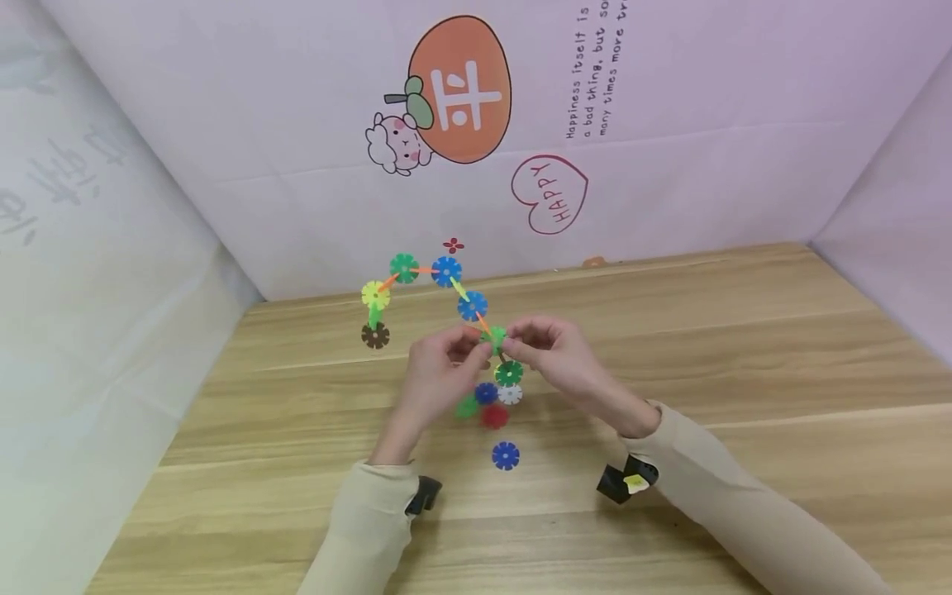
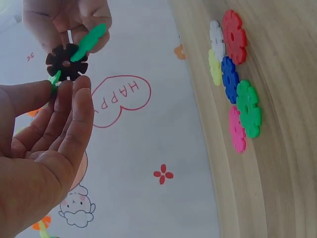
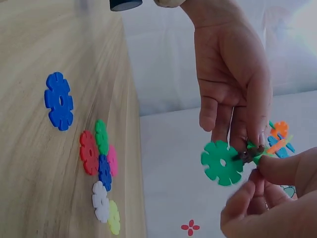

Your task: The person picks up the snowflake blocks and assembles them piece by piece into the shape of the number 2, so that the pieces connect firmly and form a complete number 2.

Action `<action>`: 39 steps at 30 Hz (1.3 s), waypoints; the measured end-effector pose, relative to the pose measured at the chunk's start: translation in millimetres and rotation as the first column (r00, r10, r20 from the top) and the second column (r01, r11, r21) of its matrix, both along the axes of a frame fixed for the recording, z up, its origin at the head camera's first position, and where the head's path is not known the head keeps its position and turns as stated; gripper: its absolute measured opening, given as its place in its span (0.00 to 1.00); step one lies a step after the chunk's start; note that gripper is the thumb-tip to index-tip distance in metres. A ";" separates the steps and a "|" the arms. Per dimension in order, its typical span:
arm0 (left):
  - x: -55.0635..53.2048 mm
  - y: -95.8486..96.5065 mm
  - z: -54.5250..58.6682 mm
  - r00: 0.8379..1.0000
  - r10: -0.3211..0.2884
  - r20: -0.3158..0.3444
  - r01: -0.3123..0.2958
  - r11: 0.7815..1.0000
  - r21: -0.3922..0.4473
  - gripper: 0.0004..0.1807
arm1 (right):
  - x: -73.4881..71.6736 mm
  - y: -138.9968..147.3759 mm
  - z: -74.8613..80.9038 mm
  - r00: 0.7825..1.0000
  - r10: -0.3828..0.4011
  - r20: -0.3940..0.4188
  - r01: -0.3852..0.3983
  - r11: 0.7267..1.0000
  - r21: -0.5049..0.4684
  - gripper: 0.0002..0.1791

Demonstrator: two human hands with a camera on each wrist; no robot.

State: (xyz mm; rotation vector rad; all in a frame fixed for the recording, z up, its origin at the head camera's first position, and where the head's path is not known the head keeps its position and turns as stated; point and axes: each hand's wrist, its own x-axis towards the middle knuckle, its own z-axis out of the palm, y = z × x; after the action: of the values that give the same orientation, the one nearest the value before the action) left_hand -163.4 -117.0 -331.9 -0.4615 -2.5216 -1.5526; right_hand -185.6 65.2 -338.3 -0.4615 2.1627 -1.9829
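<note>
Both hands have their thumbs and fingertips closed in a pinch, the left hand (image 1: 440, 364) and the right hand (image 1: 561, 354) meeting at one green disc (image 1: 494, 338) in a chain of notched discs (image 1: 467, 309). They hold it up above the wooden desk (image 1: 706, 372), in front of the printed cloth (image 1: 312, 165). In the head view its long axis bends like an arch: from the near green end disc (image 1: 509, 373) it slants away and leftward past two blue discs, turns at a second green one, then drops through yellow to a brown end disc (image 1: 375, 335), which points back toward the person. Flat faces alternate with discs turned edge-on (orange, lime, green and brown among them), slotted crosswise. Fingertips partly cover the pinched joint, so how deep its notches sit is hard to tell. Below, a blue disc (image 1: 506, 456) lies apart from a loose cluster including a red disc (image 1: 495, 416) and a white disc (image 1: 510, 396).
</note>
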 end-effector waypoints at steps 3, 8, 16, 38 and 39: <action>-0.8 -0.8 -1.5 1.000 0.002 0.007 -0.002 1.000 0.007 0.06 | -0.2 -0.1 0.6 1.000 0.026 -0.006 -0.026 0.999 0.019 0.09; -1.2 0.5 -4.5 0.998 -0.038 0.048 0.036 0.999 0.031 0.10 | -0.1 -1.7 0.6 1.000 0.030 0.000 -0.030 0.999 0.016 0.08; -1.4 2.6 -6.6 0.982 -0.113 0.151 0.094 0.988 0.123 0.15 | -1.8 0.5 0.7 0.998 0.054 0.036 -0.054 0.999 -0.007 0.08; -4.6 3.0 -8.2 0.975 -0.184 0.126 0.180 0.983 0.042 0.13 | -5.9 7.5 1.7 0.991 0.091 -0.102 -0.070 0.980 0.188 0.06; -4.8 3.0 -8.4 0.975 -0.182 0.127 0.179 0.983 0.037 0.13 | -6.1 7.6 1.7 0.988 0.090 -0.125 -0.064 0.978 0.198 0.05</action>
State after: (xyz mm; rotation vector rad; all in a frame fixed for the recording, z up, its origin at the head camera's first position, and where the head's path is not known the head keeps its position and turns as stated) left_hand -168.1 -113.9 -340.3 -0.6215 -2.6167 -1.7291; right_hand -191.7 72.8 -336.6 -0.6526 2.3497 -1.7251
